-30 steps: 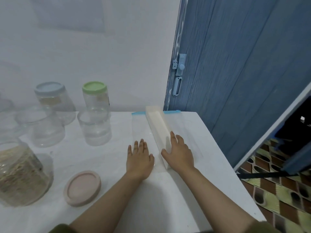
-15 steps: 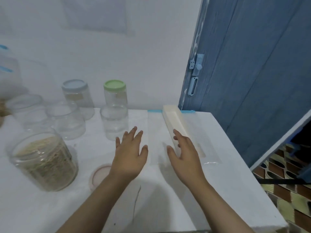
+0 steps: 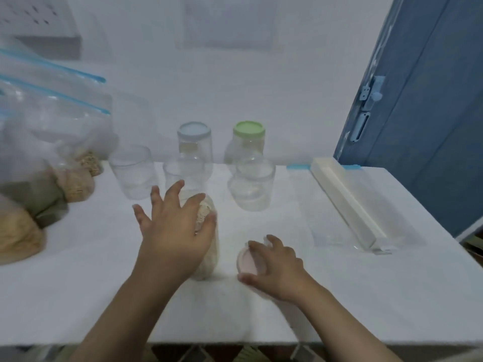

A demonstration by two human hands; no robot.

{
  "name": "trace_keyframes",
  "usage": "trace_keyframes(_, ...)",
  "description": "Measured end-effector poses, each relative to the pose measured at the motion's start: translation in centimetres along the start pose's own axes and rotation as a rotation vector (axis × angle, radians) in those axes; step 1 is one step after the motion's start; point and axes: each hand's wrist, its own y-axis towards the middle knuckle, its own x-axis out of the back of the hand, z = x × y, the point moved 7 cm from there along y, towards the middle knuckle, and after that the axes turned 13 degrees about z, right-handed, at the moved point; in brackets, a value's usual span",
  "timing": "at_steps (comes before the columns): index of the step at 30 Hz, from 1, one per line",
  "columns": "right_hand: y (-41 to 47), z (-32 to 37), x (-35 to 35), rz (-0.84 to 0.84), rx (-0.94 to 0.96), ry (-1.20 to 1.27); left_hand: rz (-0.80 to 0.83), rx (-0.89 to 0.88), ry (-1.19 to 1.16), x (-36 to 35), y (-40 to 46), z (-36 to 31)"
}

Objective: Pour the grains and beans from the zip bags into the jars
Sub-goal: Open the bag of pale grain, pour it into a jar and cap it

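Reaching over the filled jar (image 3: 206, 246), the left hand (image 3: 172, 231) spreads its fingers straight above the jar's mouth, while the right hand (image 3: 274, 265) curls round the pink lid (image 3: 247, 262) lying on the white surface (image 3: 366, 296) just beside that jar. Behind them stand three empty open jars (image 3: 252, 186) and two lidded ones, with full zip bags (image 3: 39, 152) piled at the left edge. An emptied flat zip bag (image 3: 339, 223) under a white box (image 3: 345, 199) lies near the right edge by the blue door (image 3: 431, 100), leaving bare surface along the front.
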Motion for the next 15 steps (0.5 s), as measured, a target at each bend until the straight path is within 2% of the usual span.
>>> trace_keyframes(3,-0.1,1.0,-0.6,-0.195,-0.102,-0.071,-0.027,-0.166,-0.155,0.0,-0.3,1.0)
trace_keyframes(5,-0.6,1.4,-0.3,-0.361,-0.102,0.089,-0.103,-0.286,-0.245,0.2,-0.5,1.3)
trace_keyframes(8,-2.0,3.2,0.5,-0.595,0.099,0.471,-0.153,-0.361,-0.294,0.0,-0.3,2.3)
trace_keyframes(10,-3.5,5.3,1.3,-0.679,0.241,0.664,-0.174,-0.388,-0.344,-0.2,-0.1,3.1)
trace_keyframes(13,-5.6,8.7,2.8,-0.755,0.439,0.793,-0.171,-0.457,-0.472,-0.6,0.0,4.1)
trace_keyframes(15,-6.5,10.5,3.7,-0.777,0.524,0.800,-0.106,-0.465,-0.676,-1.4,0.2,5.0)
